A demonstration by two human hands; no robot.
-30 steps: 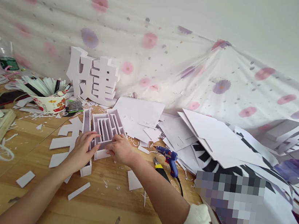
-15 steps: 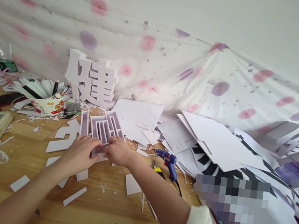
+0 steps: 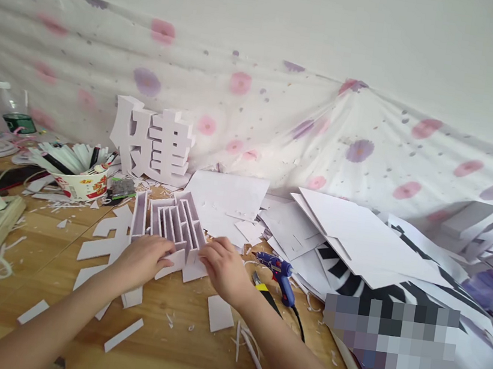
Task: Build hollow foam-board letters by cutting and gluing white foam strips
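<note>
The left hand [image 3: 143, 260] and right hand [image 3: 225, 269], grip impossible to tell, seem to be adjusting the frame [image 3: 176, 228]'s near end, the next move calling for light, even pressure.

One camera sits on the person's head and looks forward and down across a wooden table [image 3: 174, 350] toward a flower-printed sheet [image 3: 273, 121] and the wall [image 3: 260, 11] behind it. The view is wide: the left hand [image 3: 144, 262] and right hand [image 3: 226, 269] appear near, below mid-frame, the sheet farther off; darkness rims the right-hand corners.
</note>
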